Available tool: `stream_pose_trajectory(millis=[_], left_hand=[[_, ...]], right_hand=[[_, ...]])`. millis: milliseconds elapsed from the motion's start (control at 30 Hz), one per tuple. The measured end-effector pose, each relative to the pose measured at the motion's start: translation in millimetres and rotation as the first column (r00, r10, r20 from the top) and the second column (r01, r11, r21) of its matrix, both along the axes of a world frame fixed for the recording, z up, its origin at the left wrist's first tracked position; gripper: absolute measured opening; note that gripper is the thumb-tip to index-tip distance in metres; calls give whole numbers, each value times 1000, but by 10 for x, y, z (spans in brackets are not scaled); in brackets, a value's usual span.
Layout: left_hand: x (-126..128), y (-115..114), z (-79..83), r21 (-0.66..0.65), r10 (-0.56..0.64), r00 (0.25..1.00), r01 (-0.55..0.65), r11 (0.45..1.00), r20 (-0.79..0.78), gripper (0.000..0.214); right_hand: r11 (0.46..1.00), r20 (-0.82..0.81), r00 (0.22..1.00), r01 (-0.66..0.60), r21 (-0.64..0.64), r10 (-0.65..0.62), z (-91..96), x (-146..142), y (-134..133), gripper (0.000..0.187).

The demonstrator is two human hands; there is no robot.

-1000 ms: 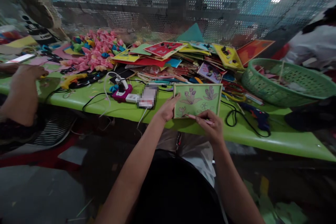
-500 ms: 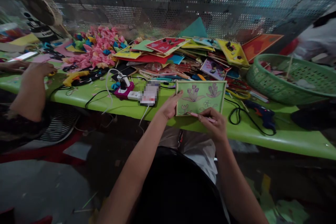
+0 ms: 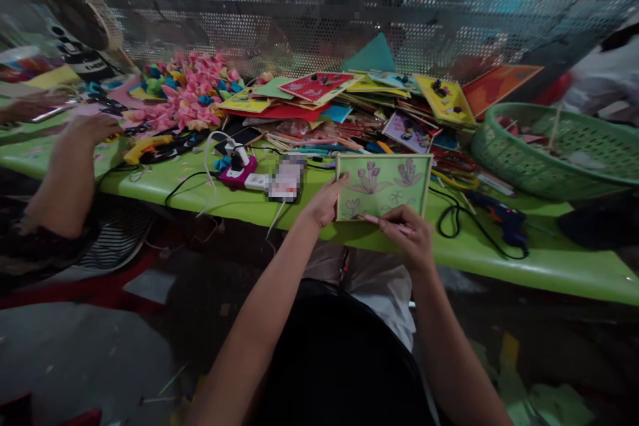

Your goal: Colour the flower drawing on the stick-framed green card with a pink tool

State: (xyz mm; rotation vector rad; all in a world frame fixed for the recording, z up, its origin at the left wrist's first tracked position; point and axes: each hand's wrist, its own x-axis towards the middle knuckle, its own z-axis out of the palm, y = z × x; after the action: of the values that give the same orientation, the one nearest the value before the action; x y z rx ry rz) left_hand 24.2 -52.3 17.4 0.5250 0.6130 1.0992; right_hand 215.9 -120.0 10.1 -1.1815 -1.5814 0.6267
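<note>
My left hand [image 3: 327, 203] grips the left edge of a small green picture card [image 3: 382, 203] with a pale raised frame, thumb on the front and the other fingers behind it. Drawn on the card are purple tulip-like flowers with leaves, the upper ones coloured in and some lower ones only in outline. A pink pen [image 3: 372, 219] is pinched in my right hand [image 3: 407, 229], its tip at the lower-left flower. The card is tilted up at the front edge of the green table [image 3: 249, 203].
A phone [image 3: 287, 178] and a purple power strip [image 3: 238, 173] with cables lie left of the card. Behind are piled framed cards [image 3: 319, 86] and pink paper flowers [image 3: 200, 86]. A glue gun [image 3: 502, 216] and green basket [image 3: 554, 153] stand right. A co-worker's hands [image 3: 92, 130] are at far left.
The whole view has shifted slightly. My hands keep the same hold on card and pen, the pen tip still at the lower-left flower. The co-worker's hands have moved a little.
</note>
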Motion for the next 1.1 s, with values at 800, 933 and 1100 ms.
stream_pose_trajectory(millis=[800,933,1100], left_hand=[[5,10,-7,-20,1,1000,-1,1000,-12,42],[3,18,-8,1,-16,1000,16,1000,0,39],[1,14,-10,-7,-28,999,28,1000,-27,38]], right_hand=[[995,-139,985,101,7,-99,-73,17,31,17],[998,-110,992,70,-1,-69,-30,11,17,17],[1000,-23,999,-26,-2,26,-10,15,2,17]])
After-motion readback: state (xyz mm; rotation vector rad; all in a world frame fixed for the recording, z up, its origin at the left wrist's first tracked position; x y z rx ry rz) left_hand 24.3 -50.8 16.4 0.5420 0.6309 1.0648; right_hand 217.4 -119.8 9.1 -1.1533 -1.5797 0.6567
